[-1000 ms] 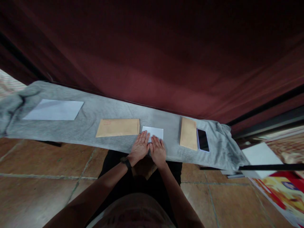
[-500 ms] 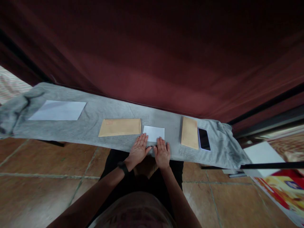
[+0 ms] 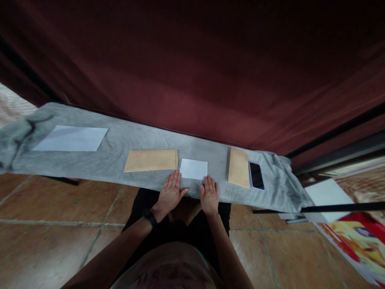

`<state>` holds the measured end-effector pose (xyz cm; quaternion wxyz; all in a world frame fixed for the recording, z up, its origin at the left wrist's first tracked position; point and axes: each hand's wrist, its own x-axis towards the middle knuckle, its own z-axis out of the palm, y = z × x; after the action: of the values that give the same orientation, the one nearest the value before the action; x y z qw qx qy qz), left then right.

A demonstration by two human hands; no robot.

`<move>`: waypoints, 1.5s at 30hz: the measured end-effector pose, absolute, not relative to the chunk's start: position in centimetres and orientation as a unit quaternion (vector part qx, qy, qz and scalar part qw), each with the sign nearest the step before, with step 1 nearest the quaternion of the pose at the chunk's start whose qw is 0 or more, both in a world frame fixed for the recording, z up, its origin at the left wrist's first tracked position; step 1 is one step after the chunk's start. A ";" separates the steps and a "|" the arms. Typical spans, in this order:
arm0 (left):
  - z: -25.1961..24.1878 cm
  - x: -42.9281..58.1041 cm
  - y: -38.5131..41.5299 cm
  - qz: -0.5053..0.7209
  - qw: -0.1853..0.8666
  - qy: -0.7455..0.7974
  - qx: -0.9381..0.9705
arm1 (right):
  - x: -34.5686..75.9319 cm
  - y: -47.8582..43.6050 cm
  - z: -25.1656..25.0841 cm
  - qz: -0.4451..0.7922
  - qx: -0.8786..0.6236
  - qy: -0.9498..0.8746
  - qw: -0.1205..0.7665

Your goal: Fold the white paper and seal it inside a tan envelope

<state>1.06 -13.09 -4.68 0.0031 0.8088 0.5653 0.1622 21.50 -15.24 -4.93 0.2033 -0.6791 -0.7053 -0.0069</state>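
Note:
A small white sheet of paper (image 3: 194, 168) lies flat in front of me on a grey cloth (image 3: 111, 172). My left hand (image 3: 170, 192) rests flat at the cloth's near edge, fingers stretched out, fingertips by the paper's lower left corner. At the lower right corner my right hand (image 3: 209, 195) lies in the same way, palm down and holding nothing. Just left of the paper is a brown envelope (image 3: 152, 160) with faint red print. Further right lies a second brown envelope (image 3: 238, 167), turned upright.
A dark-screened phone (image 3: 256, 176) sits beside the right envelope. Larger white paper (image 3: 72, 139) lies at the far left. Behind the cloth hangs a dark red curtain (image 3: 192, 92). A black bar (image 3: 345, 208) and a colourful box (image 3: 361, 241) are at the lower right.
Both hands have moved apart and off the small paper, the left hand leftward and the right hand slightly rightward. The paper stays in place while the view shifts a little.

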 end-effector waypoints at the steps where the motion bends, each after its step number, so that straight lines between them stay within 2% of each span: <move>1: -4.6 1.1 -13.1 0.160 0.005 0.568 0.807 | 21.4 -15.2 -4.8 -0.007 -0.680 -0.704 0.206; 5: -3.9 1.8 -12.8 0.169 0.017 0.574 0.801 | 20.5 -14.6 -4.2 0.002 -0.654 -0.723 0.222; 11: -3.7 3.7 -12.2 0.155 0.048 0.500 0.851 | 18.7 -13.7 -3.8 0.039 -0.595 -0.776 0.207; 26: -3.9 1.7 -12.2 0.133 0.023 0.451 0.882 | 21.0 -13.9 -4.5 0.039 -0.637 -0.739 0.217; 35: -4.5 1.8 -12.1 0.124 0.034 0.457 0.880 | 17.9 -8.7 -2.6 0.098 -0.572 -0.798 0.163; 39: -4.4 1.6 -12.1 0.120 0.024 0.447 0.886 | 17.1 -7.9 -3.2 0.078 -0.585 -0.798 0.122; 45: -3.5 -0.9 -10.1 0.140 0.025 0.461 0.876 | 17.8 -8.2 -4.3 0.030 -0.617 -0.775 0.131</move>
<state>-0.95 -10.06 -3.48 0.0255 0.8760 0.4608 0.1400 17.84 -8.16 -4.25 0.1314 -0.6171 -0.7752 0.0301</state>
